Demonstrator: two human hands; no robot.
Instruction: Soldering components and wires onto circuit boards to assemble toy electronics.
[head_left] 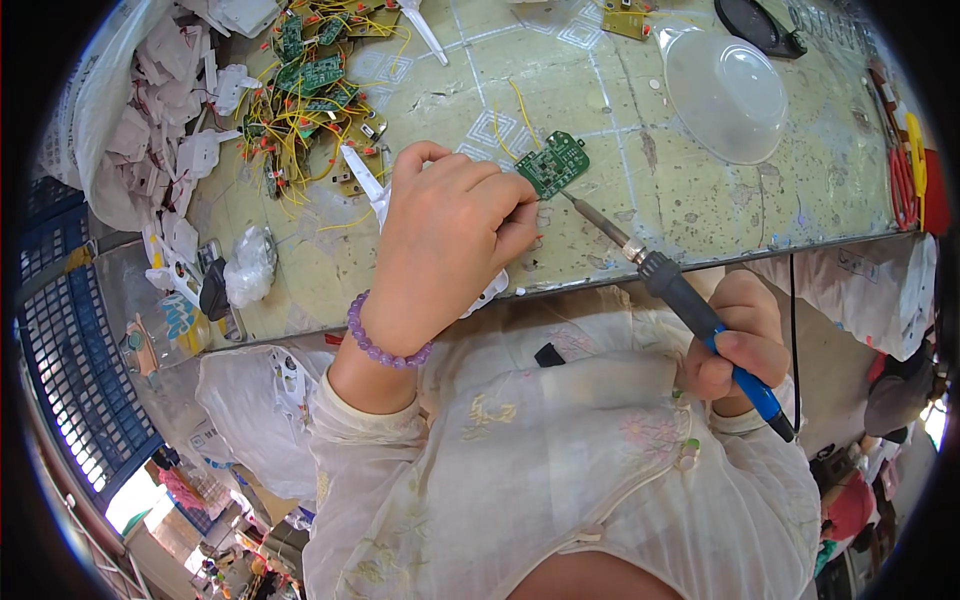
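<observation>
A small green circuit board with yellow wires lies on the table near its front edge. My left hand is beside it, thumb and forefinger pinched at its lower left edge. What they pinch is hidden. Under that hand lies a white plastic piece, its pointed end sticking out to the left. A soldering iron with a blue and black handle is gripped in my right hand. Its tip reaches the board's lower edge, at or very near contact.
Several green boards with yellow wires are heaped at the far left. Beside them white plastic parts fill a bag. A translucent lid and a black dish stand far right, and red-handled tools at the right edge. A crumpled clear bag lies left.
</observation>
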